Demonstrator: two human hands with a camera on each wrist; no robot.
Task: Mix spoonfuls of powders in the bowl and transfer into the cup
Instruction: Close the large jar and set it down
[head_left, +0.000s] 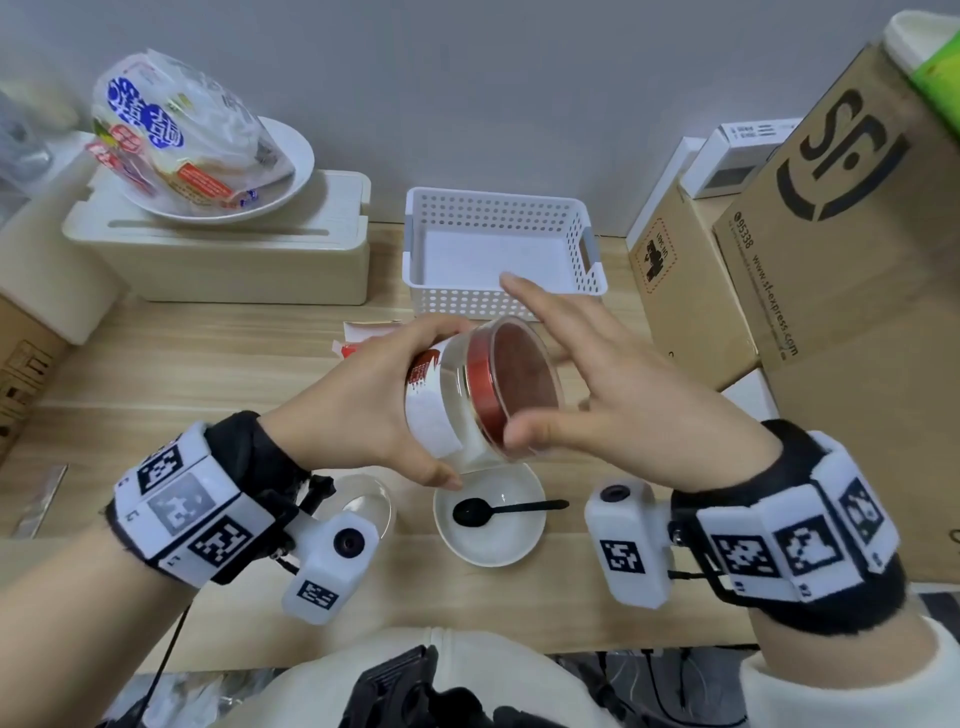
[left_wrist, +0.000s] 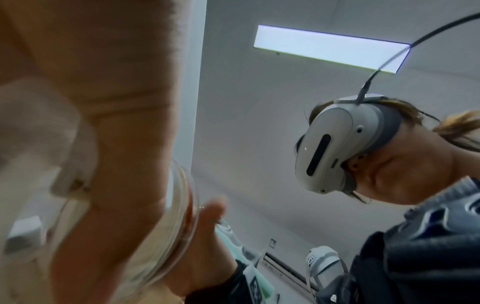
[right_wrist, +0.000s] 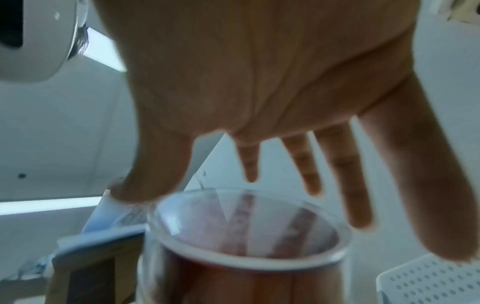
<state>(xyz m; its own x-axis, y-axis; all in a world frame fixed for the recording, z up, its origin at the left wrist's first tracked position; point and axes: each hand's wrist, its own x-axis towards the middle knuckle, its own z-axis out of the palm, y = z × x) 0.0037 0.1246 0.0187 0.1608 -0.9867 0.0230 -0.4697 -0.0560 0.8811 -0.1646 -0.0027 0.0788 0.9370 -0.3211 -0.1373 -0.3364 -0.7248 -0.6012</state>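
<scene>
My left hand (head_left: 358, 400) grips a clear jar (head_left: 467, 395) with a white label and a red-ringed lid, holding it tilted above the white bowl (head_left: 488, 545). The right hand (head_left: 613, 395) hovers at the lid with straight, spread fingers (right_wrist: 335, 164), its thumb touching the lid's rim. A black spoon (head_left: 504, 509) lies in the bowl. A clear glass cup (head_left: 369, 499) stands left of the bowl, partly hidden by my left wrist camera. In the right wrist view the jar lid (right_wrist: 246, 236) sits just beyond the palm (right_wrist: 259, 82). The left wrist view shows the jar (left_wrist: 179, 216) behind my left hand (left_wrist: 116, 144).
A white perforated basket (head_left: 587, 260) stands behind the jar. A beige box (head_left: 234, 260) at the back left carries a plate (head_left: 304, 166) with a plastic bag. Cardboard boxes (head_left: 831, 234) line the right side. A red and white packet (head_left: 363, 338) lies on the wooden table (head_left: 208, 374).
</scene>
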